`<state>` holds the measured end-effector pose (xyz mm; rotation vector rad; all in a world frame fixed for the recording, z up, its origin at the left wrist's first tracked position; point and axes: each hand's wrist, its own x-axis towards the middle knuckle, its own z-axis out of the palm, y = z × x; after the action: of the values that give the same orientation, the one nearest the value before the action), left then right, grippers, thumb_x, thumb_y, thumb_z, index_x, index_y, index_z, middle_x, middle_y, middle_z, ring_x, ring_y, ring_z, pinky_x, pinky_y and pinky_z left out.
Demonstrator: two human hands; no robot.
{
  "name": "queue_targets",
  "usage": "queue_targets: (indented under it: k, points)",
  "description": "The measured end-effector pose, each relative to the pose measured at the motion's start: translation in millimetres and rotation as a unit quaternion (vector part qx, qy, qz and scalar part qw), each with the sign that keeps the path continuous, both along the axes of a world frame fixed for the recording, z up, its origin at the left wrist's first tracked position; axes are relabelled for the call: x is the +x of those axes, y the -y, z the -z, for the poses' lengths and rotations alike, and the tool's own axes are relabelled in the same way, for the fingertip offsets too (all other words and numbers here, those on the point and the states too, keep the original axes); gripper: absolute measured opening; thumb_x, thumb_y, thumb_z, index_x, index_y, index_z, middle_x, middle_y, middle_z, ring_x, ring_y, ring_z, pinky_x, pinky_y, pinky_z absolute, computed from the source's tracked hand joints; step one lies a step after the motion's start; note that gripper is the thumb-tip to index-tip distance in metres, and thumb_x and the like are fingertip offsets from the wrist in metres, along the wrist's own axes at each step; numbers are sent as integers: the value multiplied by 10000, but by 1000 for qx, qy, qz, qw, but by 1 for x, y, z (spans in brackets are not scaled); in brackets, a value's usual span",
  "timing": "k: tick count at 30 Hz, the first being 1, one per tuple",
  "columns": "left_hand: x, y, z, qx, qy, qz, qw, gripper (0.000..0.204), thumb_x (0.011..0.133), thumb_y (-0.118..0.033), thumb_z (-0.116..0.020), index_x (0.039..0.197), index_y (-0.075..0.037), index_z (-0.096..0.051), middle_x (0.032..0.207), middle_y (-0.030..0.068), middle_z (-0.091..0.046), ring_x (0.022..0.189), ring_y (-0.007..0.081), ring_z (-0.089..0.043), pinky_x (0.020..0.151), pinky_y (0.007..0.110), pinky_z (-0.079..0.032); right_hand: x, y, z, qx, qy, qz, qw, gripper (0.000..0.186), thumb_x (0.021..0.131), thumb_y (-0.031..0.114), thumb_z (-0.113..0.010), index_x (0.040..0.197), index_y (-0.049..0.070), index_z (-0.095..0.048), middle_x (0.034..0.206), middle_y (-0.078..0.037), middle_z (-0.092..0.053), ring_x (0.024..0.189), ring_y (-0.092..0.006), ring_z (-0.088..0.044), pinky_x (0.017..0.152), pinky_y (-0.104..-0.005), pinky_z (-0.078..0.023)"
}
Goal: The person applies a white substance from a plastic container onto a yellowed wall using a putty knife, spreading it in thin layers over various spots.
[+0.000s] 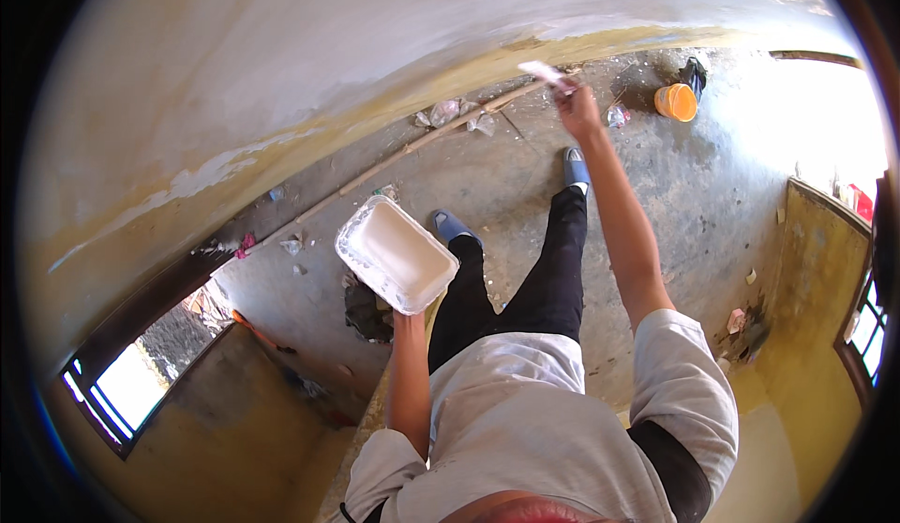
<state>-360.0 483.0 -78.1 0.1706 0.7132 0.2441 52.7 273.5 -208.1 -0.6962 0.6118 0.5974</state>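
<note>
My left hand [407, 324] supports a white rectangular tray [349, 239] from below; its fingers are hidden under the tray. The tray is tilted, with smooth white inside and greyish smears along its rim. My right arm stretches far forward, and its hand [579, 111] is closed around a flat, pale putty knife [544, 73]. The blade points up and left, close in view to the lower part of the wall [375, 45]. Whether it touches the wall, I cannot tell. White and grey patches cover the upper wall, above a yellowish band.
A long wooden pole [394, 159] lies along the foot of the wall, with crumpled plastic bags [445, 112] beside it. Farther right stands an orange bucket [676, 102] next to a black bag [694, 75]. My slippered feet stand on the stained concrete floor [647, 195].
</note>
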Motion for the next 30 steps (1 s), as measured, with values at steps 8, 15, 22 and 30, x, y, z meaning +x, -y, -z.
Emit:
queue_targets:
  k: [8, 15, 22, 30]
  points:
    - [-21, -6, 0, -2, -23, -7, 1000, 715, 900, -607, -382, 1443, -148, -296, 1395, 109, -436, 1238, 300, -471, 1014, 512, -411, -45, -166, 29, 101, -122, -28, 987, 189, 937, 22, -334, 1022, -123, -421, 998, -273, -551, 716, -192, -530, 614, -253, -522]
    - [-28, -6, 4, -2, -30, -13, 999, 711, 902, -604, -382, 1441, -148, -299, 1394, 107, -437, 1236, 299, -473, 1012, 510, -413, 59, -86, 54, 86, -29, 97, 991, 208, 906, 18, -332, 1037, -94, -450, 902, -240, -579, 698, -208, -583, 542, -236, -539]
    - [-15, 9, 13, -28, -18, 18, 999, 707, 903, -601, -382, 1439, -147, -303, 1393, 106, -438, 1233, 299, -474, 1009, 509, -415, 77, 39, 15, 3, -43, 96, 994, 308, 912, 7, -334, 1125, -207, -392, 878, -227, -564, 593, -111, -518, 465, -153, -463]
    - [-2, 12, 4, -35, -15, 58, 998, 702, 905, -598, -382, 1437, -147, -306, 1392, 104, -440, 1230, 298, -477, 1007, 507, -417, -65, -65, 41, -61, -59, -97, 992, 193, 927, 52, -374, 973, -26, -544, 871, -114, -603, 737, -176, -607, 657, -266, -546]
